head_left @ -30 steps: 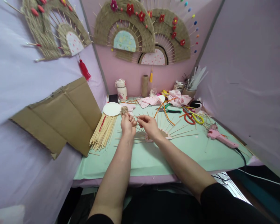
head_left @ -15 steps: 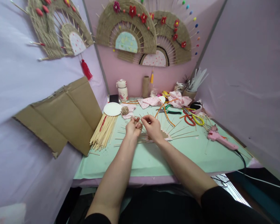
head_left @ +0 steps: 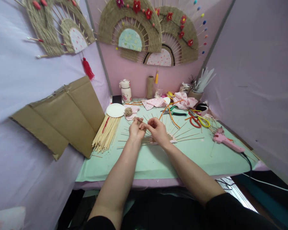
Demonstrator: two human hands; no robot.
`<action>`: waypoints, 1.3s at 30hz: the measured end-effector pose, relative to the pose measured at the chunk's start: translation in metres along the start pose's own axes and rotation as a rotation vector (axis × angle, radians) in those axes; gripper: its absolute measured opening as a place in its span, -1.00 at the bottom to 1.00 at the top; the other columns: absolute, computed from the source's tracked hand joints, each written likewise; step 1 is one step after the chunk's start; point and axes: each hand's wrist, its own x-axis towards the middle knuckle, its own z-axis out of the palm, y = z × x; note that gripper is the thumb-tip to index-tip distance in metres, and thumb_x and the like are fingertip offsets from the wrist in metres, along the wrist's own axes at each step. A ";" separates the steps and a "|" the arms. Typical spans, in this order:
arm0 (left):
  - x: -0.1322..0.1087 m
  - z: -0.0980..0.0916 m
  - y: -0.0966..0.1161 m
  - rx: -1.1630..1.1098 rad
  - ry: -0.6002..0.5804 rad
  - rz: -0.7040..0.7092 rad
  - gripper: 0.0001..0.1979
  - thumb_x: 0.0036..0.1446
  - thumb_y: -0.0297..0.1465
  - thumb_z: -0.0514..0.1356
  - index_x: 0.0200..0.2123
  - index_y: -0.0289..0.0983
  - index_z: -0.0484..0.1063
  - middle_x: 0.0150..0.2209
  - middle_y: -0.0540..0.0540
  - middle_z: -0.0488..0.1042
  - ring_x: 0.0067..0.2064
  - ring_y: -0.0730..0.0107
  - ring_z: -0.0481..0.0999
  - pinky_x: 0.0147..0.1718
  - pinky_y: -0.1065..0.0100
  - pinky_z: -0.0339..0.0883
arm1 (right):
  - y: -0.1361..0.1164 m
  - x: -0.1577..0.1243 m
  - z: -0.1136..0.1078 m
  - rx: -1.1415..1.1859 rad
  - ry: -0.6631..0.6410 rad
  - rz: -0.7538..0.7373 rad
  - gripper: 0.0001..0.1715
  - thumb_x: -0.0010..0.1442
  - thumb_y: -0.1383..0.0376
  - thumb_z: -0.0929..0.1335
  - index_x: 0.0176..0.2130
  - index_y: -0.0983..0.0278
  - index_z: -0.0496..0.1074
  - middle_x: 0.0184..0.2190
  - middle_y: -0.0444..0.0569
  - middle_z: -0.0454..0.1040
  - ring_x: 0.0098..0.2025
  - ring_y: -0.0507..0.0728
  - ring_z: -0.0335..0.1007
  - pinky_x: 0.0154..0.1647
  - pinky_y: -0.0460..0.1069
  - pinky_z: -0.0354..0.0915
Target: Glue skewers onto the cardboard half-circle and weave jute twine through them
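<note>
My left hand (head_left: 135, 130) and my right hand (head_left: 156, 129) meet over a fan of thin bamboo skewers (head_left: 182, 133) that lies spread on the green mat (head_left: 158, 159). Both hands are closed in a pinch on a strand of jute twine (head_left: 138, 120). A small ball of the same twine (head_left: 128, 111) rests just beyond the left hand. The fan's centre is hidden under my hands.
A bundle of skewers (head_left: 107, 132) and a white disc (head_left: 115, 110) lie at left beside leaning cardboard (head_left: 62, 118). A pink glue gun (head_left: 225, 141), scissors (head_left: 198, 120), orange wires, pink cloth, a bottle (head_left: 125, 91) and a spool (head_left: 149, 87) crowd the back and right.
My hands have drawn closer together and dropped a little toward the skewer fan; the left hand came away from the twine ball.
</note>
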 end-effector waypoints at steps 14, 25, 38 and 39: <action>-0.002 0.002 -0.001 0.101 0.042 0.075 -0.72 0.36 -0.38 -0.08 -0.43 -0.28 0.18 -0.58 0.04 0.32 -0.73 0.68 -0.01 -0.75 0.57 -0.17 | 0.003 -0.013 -0.005 -0.239 -0.092 -0.325 -0.78 0.24 0.30 0.30 -0.23 0.17 0.56 -0.30 -0.01 0.51 -0.22 0.12 0.41 -0.15 0.00 0.28; -0.002 0.000 0.004 0.067 -0.042 0.009 -0.66 0.38 -0.35 -0.12 -0.47 -0.30 0.18 -0.66 0.15 -0.05 -0.71 0.65 -0.05 -0.70 0.55 -0.13 | 0.005 -0.014 -0.005 -0.217 -0.139 -0.264 -0.73 0.18 0.34 0.29 -0.15 0.19 0.52 -0.28 -0.01 0.49 -0.25 0.10 0.39 -0.18 -0.01 0.29; -0.005 0.008 0.003 0.067 -0.144 0.025 -0.69 0.35 -0.39 -0.06 -0.46 -0.31 0.23 -0.63 0.13 -0.01 -0.67 0.64 -0.01 -0.65 0.56 -0.05 | 0.006 -0.011 -0.006 -0.076 -0.024 -0.068 -0.86 0.09 0.26 0.31 -0.38 0.24 0.47 -0.40 -0.07 0.50 -0.37 0.09 0.38 -0.26 -0.02 0.30; -0.005 0.007 0.003 0.070 -0.157 0.026 -0.70 0.35 -0.43 -0.07 -0.46 -0.31 0.24 -0.63 0.12 -0.01 -0.67 0.63 0.00 -0.65 0.56 -0.05 | 0.005 -0.011 -0.006 -0.079 -0.019 -0.073 -0.86 0.08 0.26 0.31 -0.38 0.24 0.47 -0.40 -0.07 0.50 -0.37 0.09 0.38 -0.26 -0.02 0.31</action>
